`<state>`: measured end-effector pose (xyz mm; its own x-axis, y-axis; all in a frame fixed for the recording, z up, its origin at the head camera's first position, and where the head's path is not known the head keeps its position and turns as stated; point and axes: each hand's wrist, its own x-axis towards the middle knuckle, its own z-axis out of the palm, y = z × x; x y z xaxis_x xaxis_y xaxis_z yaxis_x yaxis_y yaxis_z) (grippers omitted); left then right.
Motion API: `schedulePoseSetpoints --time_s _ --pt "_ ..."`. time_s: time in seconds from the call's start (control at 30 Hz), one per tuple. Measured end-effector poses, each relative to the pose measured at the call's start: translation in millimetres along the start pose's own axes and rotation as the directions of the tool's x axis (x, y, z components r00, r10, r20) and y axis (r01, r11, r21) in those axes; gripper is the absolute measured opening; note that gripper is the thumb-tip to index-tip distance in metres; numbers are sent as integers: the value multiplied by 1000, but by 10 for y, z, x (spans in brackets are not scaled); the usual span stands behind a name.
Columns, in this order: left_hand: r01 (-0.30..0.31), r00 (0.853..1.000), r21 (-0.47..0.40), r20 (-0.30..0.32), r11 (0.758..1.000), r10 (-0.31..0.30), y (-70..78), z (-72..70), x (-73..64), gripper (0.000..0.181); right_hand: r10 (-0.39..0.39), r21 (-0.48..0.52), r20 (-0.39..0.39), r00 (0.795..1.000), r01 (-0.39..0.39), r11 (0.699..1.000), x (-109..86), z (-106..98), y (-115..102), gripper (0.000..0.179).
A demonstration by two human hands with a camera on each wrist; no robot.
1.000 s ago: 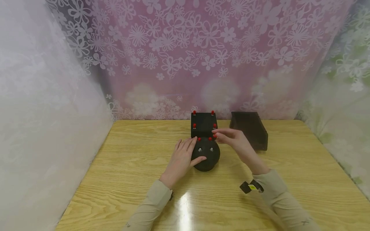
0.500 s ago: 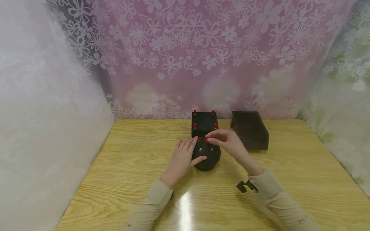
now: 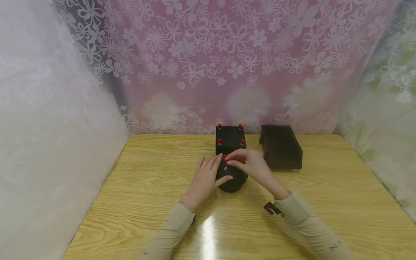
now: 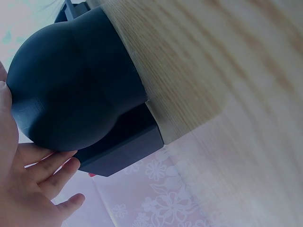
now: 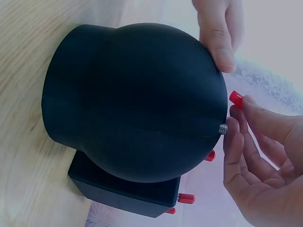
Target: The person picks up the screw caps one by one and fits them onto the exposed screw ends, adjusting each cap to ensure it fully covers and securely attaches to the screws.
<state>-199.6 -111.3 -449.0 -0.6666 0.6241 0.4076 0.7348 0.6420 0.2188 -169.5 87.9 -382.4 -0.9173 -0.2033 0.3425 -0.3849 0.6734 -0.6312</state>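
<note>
A black dome-topped piece (image 3: 234, 185) stands on the table, joined or set against a black block (image 3: 229, 137) with red caps on its top. My left hand (image 3: 202, 178) rests on the dome's left side, fingers extended and thumb lying over the top; in the left wrist view its fingertips touch the dome. My right hand (image 3: 255, 167) pinches a small red cap (image 5: 236, 98) between thumb and index finger, just above the dome. A bare threaded stud (image 5: 223, 128) sticks out beside those fingers, and another stud (image 3: 225, 168) shows near the left thumb.
An open black bin (image 3: 296, 163) stands to the right at the back of the wooden table (image 3: 146, 173), with a small red piece (image 3: 271, 155) inside. A pink floral curtain (image 3: 208, 72) hangs behind the table's back edge.
My right hand has moved left from beside the block to over the dome, carrying the red cap. My left hand has stayed in place on the dome.
</note>
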Motion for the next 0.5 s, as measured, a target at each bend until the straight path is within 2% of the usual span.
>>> schedulePoseSetpoints --time_s 0.3,0.5 --pt "1 1000 3 -1 1000 -1 4 11 2 83 -16 -130 2 1000 16 991 4 37 -39 11" --pt "1 1000 8 -5 1000 -1 -3 19 -3 83 -26 -158 20 999 28 987 -2 45 -55 11"
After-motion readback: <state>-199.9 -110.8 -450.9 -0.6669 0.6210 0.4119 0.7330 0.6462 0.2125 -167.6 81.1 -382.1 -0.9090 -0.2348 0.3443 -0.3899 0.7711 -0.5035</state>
